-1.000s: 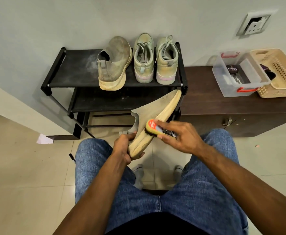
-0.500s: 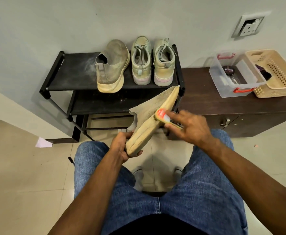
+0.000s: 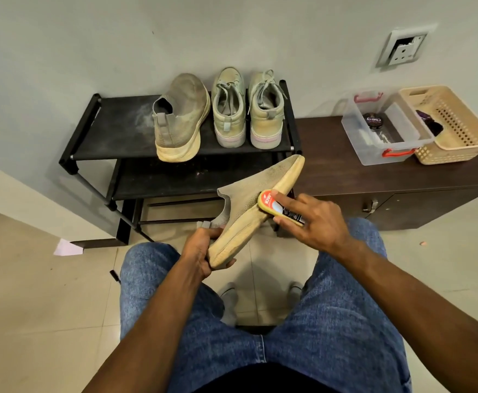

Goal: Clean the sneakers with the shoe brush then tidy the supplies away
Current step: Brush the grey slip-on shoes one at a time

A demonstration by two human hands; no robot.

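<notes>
On the black metal shoe rack (image 3: 113,143) at your left, a dusty grey knit slip-on sneaker (image 3: 181,117) and a pale green lace-up pair (image 3: 246,109) wait, seemingly unbrushed. Your left hand (image 3: 203,251) grips the heel of the beige knit sneaker (image 3: 254,205), tilted toe-up above your knees. Your right hand (image 3: 314,222) holds the yellow sponge-edged shoe brush (image 3: 277,207) against its side, index finger pressing on top. Right of that, on the dark wooden desk (image 3: 331,171), sit a clear plastic box (image 3: 385,129) and cream basket (image 3: 456,123). Cleaning looks early; tidying hasn't begun.
</notes>
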